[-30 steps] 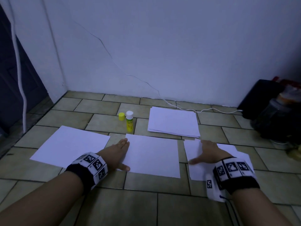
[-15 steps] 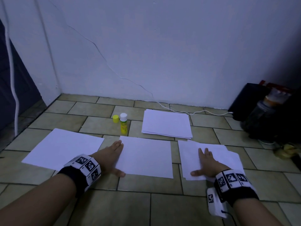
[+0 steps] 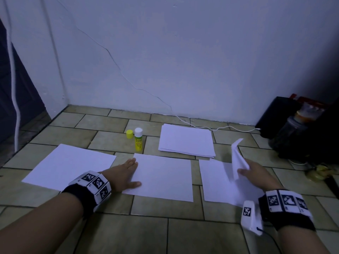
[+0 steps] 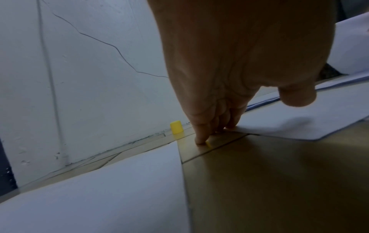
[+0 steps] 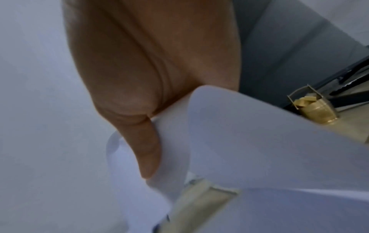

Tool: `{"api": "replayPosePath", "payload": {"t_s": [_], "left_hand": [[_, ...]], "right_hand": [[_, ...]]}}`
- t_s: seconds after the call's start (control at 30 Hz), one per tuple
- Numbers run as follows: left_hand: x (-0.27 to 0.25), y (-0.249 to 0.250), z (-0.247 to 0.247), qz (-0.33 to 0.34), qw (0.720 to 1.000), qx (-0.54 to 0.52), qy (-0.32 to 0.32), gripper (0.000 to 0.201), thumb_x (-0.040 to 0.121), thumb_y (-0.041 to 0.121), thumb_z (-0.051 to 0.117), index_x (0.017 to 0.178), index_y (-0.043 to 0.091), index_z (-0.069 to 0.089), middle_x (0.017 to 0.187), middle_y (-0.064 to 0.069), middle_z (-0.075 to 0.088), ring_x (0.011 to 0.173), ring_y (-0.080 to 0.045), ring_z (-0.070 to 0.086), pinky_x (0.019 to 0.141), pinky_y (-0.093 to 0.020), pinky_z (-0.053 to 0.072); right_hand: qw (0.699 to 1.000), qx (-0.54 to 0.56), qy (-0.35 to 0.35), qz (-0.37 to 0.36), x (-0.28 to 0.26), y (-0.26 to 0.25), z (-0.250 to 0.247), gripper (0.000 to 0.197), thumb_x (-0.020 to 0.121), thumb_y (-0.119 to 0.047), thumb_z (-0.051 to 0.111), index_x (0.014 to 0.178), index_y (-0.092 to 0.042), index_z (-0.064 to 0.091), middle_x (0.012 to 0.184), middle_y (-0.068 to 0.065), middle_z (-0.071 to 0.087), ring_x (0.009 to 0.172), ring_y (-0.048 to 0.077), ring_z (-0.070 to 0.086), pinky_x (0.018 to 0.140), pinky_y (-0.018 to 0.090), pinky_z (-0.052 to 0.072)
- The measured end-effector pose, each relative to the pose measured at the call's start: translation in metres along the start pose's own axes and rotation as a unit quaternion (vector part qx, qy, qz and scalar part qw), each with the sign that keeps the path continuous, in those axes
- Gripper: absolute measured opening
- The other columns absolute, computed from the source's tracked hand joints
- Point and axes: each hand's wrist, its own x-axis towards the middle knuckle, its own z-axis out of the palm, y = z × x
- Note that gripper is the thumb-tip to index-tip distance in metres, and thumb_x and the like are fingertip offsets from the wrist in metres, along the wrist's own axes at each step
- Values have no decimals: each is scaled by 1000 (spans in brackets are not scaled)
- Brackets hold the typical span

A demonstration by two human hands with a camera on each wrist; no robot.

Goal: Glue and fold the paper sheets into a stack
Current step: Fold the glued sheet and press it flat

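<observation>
Paper-wise, right hand (image 3: 256,173) grip is pinching a folded white paper sheet (image 3: 237,158), lifting it off the floor sheet beneath, probably for stacking; left hand (image 3: 124,174), fingers flat, is pinning the middle white sheet (image 3: 165,176).

White sheets (image 3: 163,177) flat on floor

floor (image 3: 113,136): tan tiles w/ dark grout, ran up to white wall
left sheet (image 3: 71,165): lay flat, nr left side
middle sheet (image 3: 165,176): flat, btwn the other two singles
right sheet (image 3: 218,180): flat at its left part, right part lifted off floor
paper stack (image 3: 186,140): behind middle & right sheets, nr wall
glue stick (image 3: 138,140): stood upright, uncapped
yellow cap (image 3: 129,134): just beside glue stick, on its left
white cable (image 3: 216,128): ran along floor by wall
dark clutter (image 3: 293,129): far right corner, too dim to ID
</observation>
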Motion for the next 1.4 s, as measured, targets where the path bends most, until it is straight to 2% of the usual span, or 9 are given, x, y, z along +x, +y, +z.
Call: {"api": "replayPosePath", "payload": {"t_s": [0.1,0.17,0.23,0.33,0.47,0.67,0.77,1.0,1.4], "left_hand": [[3,-7,-1,-4,1000,-19,-6,82,98,47,44,154,12,-5,160,-5,-16,149,-17,6,118,-27,10],[4,-9,-2,-6,1000,-20,-6,85,96,45,50,154,14,-4,161,-3,-14,148,-17,10,118,-28,12],[4,-9,-2,-4,1000,-16,4,88,94,47,54,154,16,-1,161,-1,-10,148,-17,11,118,-28,13],[6,-9,-1,-2,1000,-13,13,89,91,49,57,155,16,3,162,-1,-5,148,-17,13,117,-28,13],[7,-10,4,2,1000,-22,20,91,89,52,58,155,17,4,162,-2,-4,148,-17,11,118,-30,14],[6,-10,6,26,996,-69,55,90,80,47,70,150,18,21,147,-3,36,128,-19,44,108,-35,37],[7,-11,7,31,997,-52,51,93,81,49,68,152,17,16,152,-3,28,133,-19,39,110,-34,34],[8,-9,9,16,999,-6,40,94,89,54,57,155,14,2,162,-6,-4,149,-17,3,119,-30,13],[4,-4,7,15,999,9,33,92,91,52,55,154,12,2,161,-6,-8,149,-17,-1,119,-30,11]], "right_hand": [[999,45,10,5,-3,-8,-21,57,92,-19,57,146,-17,37,142,12,48,121,30,51,97,36,42],[997,71,21,-9,-11,-25,-28,66,93,-21,58,151,-19,27,152,8,34,134,28,40,107,39,35],[995,85,28,-54,-25,-53,-24,72,93,-20,57,153,-18,18,158,1,20,143,21,25,113,32,23],[982,130,-49,-129,-51,-107,10,75,95,-20,56,153,-19,9,159,-5,11,146,14,13,117,29,15],[969,-13,-194,-150,-64,-161,85,78,98,-34,47,152,-23,-8,161,1,-9,148,24,-8,117,55,3],[967,-71,-224,-94,-67,-195,153,77,97,-38,46,153,-24,-6,160,6,-8,147,29,-8,111,64,5],[976,-54,-200,-60,-65,-199,159,74,98,-37,45,153,-25,-4,160,6,-10,147,28,-11,111,65,5],[981,-33,-191,-25,-64,-198,155,74,99,-39,42,153,-23,-6,159,9,-15,146,29,-15,110,66,3],[984,-23,-177,-6,-65,-200,152,76,98,-40,45,153,-23,-5,160,9,-14,146,29,-14,111,66,4]]}}
